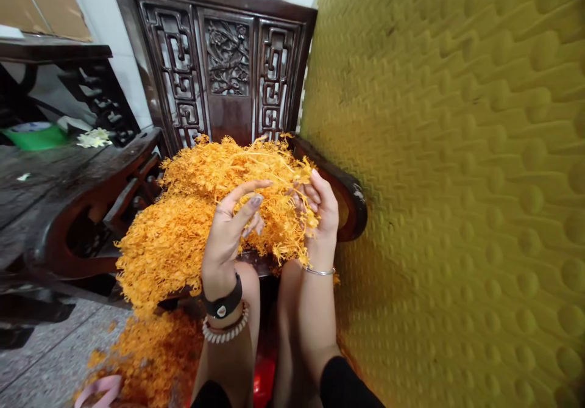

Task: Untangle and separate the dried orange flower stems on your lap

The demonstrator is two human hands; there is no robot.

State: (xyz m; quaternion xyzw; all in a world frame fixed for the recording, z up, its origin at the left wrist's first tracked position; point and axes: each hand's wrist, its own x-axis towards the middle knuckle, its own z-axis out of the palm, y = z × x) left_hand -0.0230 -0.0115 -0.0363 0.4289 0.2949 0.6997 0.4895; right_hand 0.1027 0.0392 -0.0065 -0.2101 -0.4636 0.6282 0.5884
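- The carved dark wooden chair [231, 115] stood facing the person, and the orange heap [164, 243] of feathery sprigs lay on its seat, between its two armrests, spilling over the front edge toward the left.
- The right hand [325, 207] was raised over the seat, just inside the chair's right armrest, its fingers bent in on one loose orange sprig [295, 234], whose fronds hung down in front of the palm; a thin silver bracelet [320, 272] circled that wrist.
- The left hand [226, 231] hovered over the middle of the chair's seat, half curled, thumb and forefinger apart; whether any strand touched its fingertips, I could not tell.
- A black wristband [222, 302] and a pale coiled band [226, 335] sat on the left wrist, before the chair's front edge.
- More orange bits [155, 347] were scattered on the floor below the chair's front left, near a pink strip [100, 390].
- Left of the chair, a dark wooden surface [27, 213] bore a green dish [39, 138] and a white flower [94, 138].
- Right of the chair rose a yellow, bumpy-textured panel [448, 152].
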